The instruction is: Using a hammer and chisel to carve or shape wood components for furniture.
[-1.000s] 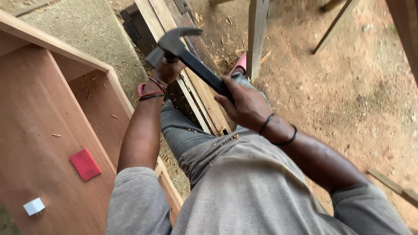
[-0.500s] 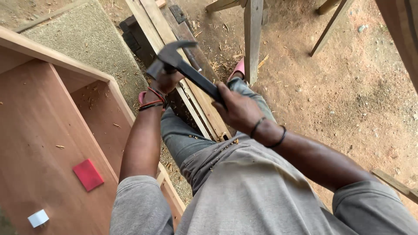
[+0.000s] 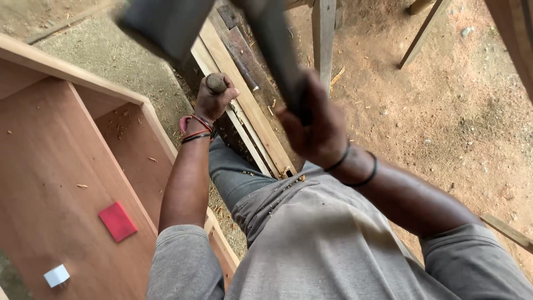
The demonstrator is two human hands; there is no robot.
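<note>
Head view shows the right hand (image 3: pixel 316 125) clenched on a raised, blurred hammer (image 3: pixel 166 25) above the chisel (image 3: pixel 216 83) fisted in the left hand (image 3: pixel 214 100) over the planks (image 3: pixel 244 105); a skewed blow would likely hit knuckles.

Even daylight, soft shadows, one strong smear of motion blur.

My hammer (image 3: pixel 222 33) is blurred to a dark streak near the lens; my right hand (image 3: pixel 319 125) is soft too. Wooden panel (image 3: pixel 66 166) and dirt floor (image 3: pixel 461 111) are sharp, no glare.
</note>
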